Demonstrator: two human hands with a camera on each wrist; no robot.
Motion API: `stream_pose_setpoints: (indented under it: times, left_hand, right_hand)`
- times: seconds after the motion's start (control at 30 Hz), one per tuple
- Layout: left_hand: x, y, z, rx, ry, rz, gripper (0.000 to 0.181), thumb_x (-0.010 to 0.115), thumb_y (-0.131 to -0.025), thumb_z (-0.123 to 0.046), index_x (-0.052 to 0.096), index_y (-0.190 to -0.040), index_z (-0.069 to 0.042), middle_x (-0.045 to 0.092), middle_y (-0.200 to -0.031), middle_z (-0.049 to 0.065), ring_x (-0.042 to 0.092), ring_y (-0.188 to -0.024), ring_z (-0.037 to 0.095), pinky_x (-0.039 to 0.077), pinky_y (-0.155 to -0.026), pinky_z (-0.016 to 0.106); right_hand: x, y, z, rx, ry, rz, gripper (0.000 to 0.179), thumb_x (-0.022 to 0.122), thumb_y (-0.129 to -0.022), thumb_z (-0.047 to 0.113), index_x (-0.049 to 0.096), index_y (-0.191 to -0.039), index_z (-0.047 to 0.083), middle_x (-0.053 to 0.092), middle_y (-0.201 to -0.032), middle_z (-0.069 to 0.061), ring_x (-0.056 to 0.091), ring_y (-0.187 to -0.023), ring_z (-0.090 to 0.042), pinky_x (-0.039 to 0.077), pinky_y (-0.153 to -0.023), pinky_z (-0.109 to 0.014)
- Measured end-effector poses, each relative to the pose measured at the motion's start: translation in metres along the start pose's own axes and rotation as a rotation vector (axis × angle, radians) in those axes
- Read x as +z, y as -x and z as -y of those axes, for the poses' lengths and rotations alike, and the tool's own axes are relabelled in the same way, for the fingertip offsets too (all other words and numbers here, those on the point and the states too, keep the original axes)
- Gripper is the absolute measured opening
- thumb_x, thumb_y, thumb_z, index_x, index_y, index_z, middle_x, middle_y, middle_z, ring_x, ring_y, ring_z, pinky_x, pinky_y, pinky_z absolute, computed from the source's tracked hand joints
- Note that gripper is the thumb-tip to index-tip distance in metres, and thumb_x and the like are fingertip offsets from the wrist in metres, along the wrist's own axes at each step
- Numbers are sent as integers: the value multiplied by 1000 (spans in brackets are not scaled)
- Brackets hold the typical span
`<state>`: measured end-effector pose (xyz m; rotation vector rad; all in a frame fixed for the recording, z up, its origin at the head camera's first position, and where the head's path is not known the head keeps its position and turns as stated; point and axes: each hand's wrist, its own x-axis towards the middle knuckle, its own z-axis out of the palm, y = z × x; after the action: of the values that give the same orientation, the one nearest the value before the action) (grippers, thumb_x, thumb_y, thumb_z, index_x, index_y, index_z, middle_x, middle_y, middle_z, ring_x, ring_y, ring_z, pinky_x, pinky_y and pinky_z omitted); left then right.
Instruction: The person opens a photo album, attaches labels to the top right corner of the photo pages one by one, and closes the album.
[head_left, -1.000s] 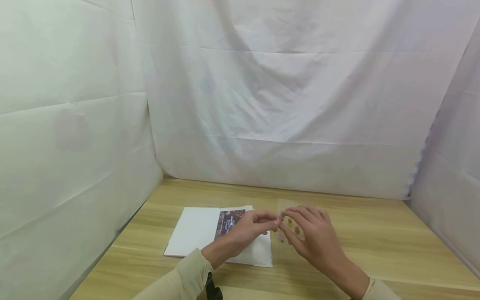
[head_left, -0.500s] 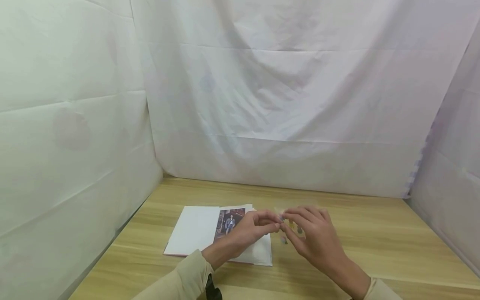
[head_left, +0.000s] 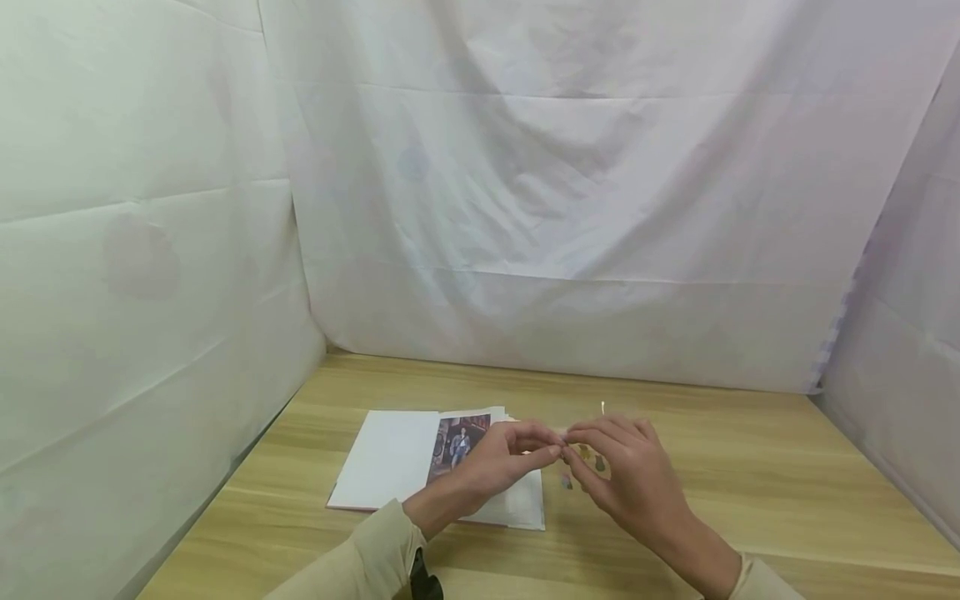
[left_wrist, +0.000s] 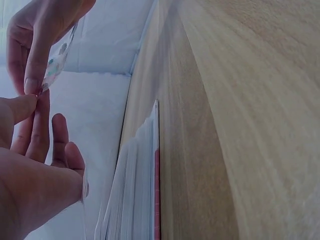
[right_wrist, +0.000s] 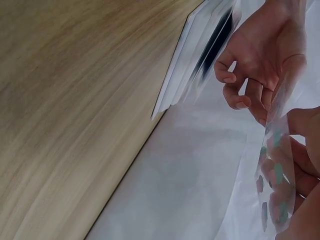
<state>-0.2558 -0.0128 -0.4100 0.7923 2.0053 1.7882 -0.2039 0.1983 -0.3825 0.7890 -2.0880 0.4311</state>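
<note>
Over the table, a clear plastic sheet with small coloured stickers [right_wrist: 278, 175] is held between both hands. My right hand [head_left: 630, 471] grips it, thumb and fingers on either face, and the sheet hangs partly behind those fingers in the head view. The left hand [head_left: 491, 467] pinches at the sheet's edge, its thumb and index tip meeting the right thumb in the left wrist view. Its other fingers are spread and loosely bent. Beneath the left hand lies an open photo album [head_left: 397, 458], a photo of a person [head_left: 459, 446] on its right page.
The wooden table [head_left: 750, 483] spreads around the album, with its near edge below the forearms. White cloth [head_left: 570, 208] hangs behind it and along both sides. A black band [head_left: 425, 579] sits at the left wrist.
The sticker sheet has shifted and tilted slightly between the fingers, and a bright glint now shows at its top edge. Both hands stay nearly in place.
</note>
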Motion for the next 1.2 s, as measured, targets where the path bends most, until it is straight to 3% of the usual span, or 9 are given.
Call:
stream_pose_setpoints:
  times: [0.2, 0.57, 0.77, 1.0, 1.2]
  left_hand:
    - [0, 0, 1, -5, -28, -16, 24, 67, -95, -43, 73, -113, -28, 70, -120, -10, 66, -114, 11, 49, -102, 40]
    - [4, 1, 0, 45, -59, -34, 19, 66, -97, -38, 73, -113, -30, 72, -115, -9, 67, -114, 33, 52, -92, 31]
    - [5, 2, -1, 37, -51, -41, 18, 65, -97, -39, 73, -111, -31, 72, -114, -9, 66, -114, 33, 53, -95, 42]
    - [4, 3, -1, 9, -36, -40, 17, 65, -97, -40, 72, -111, -32, 70, -117, -12, 66, -116, 23, 52, -97, 41]
    - [4, 3, -1, 0, 10, -9, 19, 66, -97, -40, 71, -112, -29, 71, -118, -8, 65, -119, 30, 49, -103, 51]
  right_hand:
    - [0, 0, 1, 16, -8, -1, 22, 86, -74, 18, 76, -94, 20, 73, -94, 14, 61, -88, -6, 32, -79, -27]
    - [-3, -1, 2, 28, -5, 6, 17, 84, -77, 20, 77, -92, 21, 73, -92, 15, 64, -87, -5, 35, -79, -27]
    - [-3, 0, 0, 19, 12, 15, 17, 84, -79, 20, 76, -94, 22, 72, -92, 16, 63, -86, -5, 34, -75, -25]
    - [-3, 1, -3, 9, 19, 6, 19, 84, -78, 19, 76, -96, 22, 74, -94, 14, 63, -86, -6, 38, -75, -29]
    - [-3, 2, -4, 12, 1, 13, 20, 82, -79, 20, 76, -97, 22, 73, -97, 15, 61, -89, -4, 36, -76, -27]
